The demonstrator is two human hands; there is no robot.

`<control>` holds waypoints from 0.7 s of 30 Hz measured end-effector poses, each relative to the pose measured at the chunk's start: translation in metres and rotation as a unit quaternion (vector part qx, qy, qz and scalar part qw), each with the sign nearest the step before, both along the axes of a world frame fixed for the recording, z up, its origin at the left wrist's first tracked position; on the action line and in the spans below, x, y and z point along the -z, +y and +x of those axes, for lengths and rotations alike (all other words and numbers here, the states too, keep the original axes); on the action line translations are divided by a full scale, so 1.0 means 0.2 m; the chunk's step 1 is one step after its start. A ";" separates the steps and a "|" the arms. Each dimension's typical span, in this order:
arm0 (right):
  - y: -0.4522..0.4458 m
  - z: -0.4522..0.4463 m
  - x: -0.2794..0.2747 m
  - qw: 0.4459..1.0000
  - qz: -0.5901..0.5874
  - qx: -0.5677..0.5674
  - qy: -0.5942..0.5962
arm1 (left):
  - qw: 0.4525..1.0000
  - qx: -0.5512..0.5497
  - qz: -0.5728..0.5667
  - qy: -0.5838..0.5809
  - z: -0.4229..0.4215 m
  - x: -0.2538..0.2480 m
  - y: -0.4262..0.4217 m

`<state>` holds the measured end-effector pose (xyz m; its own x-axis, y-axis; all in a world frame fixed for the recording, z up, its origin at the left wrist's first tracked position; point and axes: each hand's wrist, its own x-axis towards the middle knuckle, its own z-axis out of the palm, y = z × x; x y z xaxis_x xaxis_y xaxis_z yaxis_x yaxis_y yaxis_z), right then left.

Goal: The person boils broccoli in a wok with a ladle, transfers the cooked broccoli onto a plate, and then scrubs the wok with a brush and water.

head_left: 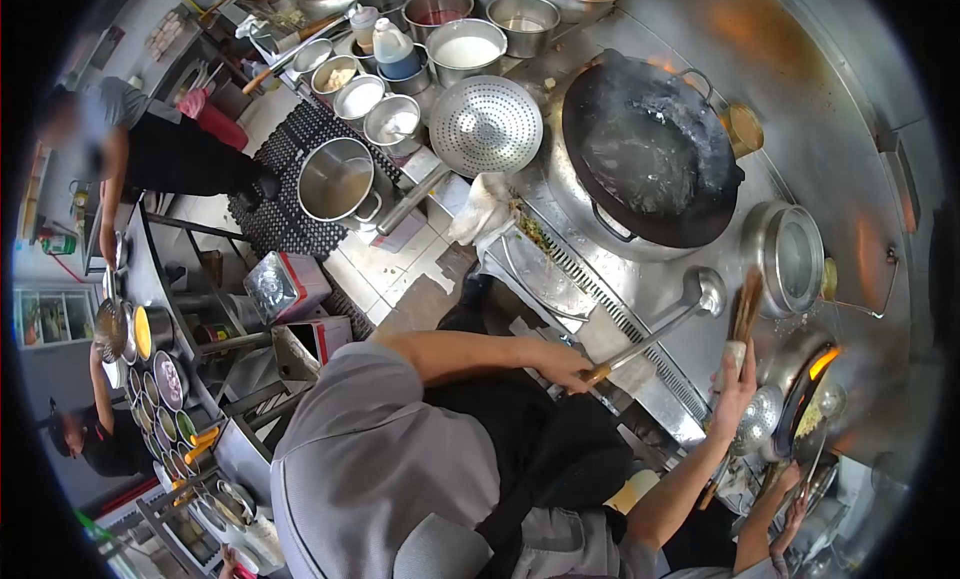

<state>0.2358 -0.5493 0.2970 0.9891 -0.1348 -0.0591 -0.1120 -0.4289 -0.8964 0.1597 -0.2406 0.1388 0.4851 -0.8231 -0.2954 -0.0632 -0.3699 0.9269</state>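
Note:
My left hand (pixel 562 367) is closed around the wooden end of a long-handled ladle (pixel 650 337). The ladle's metal bowl points away from me, over the steel stove top. In my right hand (pixel 735 384) is a bamboo wok brush (pixel 746 307), gripped by its pale handle with the dark bristles away from me. Those bristles reach close to a round metal pot (pixel 798 261) of clear liquid. Farther off, a large black wok (pixel 645 149) sits on the burner, with steaming liquid inside and flames behind its rim.
A perforated strainer (pixel 486 127) lies beside the wok, near several metal containers (pixel 466 51). At right, a co-worker's hands (pixel 790 494) are by another wok (pixel 800 399) with flame. A pot (pixel 338 181) stands on the floor mat. Two more people work at left.

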 end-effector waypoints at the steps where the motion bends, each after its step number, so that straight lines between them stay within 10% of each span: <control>1: 0.09 0.05 -0.06 1.000 -0.005 0.003 0.001 | 1.000 0.003 -0.005 0.001 -0.01 0.00 0.08; 3: 0.28 0.22 -0.15 0.996 0.001 -0.082 0.037 | 0.981 -0.119 -0.060 -0.143 0.00 0.01 0.30; 9: 1.03 1.13 -0.02 0.858 -0.196 -0.352 0.319 | 0.892 -0.443 0.032 -0.083 0.09 -0.19 1.17; 15: 1.76 1.46 0.49 0.949 -0.270 -0.142 0.087 | 0.778 -0.577 0.131 -0.211 0.15 0.08 1.39; 21: 1.05 1.19 0.25 0.855 -0.276 -0.390 0.201 | 0.800 -0.560 0.107 -0.188 0.26 0.29 1.44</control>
<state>0.4747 -0.3396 0.2480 0.7054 0.4394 -0.5561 0.1491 -0.8591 -0.4897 0.2111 0.0475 0.0818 0.9703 0.2400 -0.0309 0.1595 -0.5380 0.8277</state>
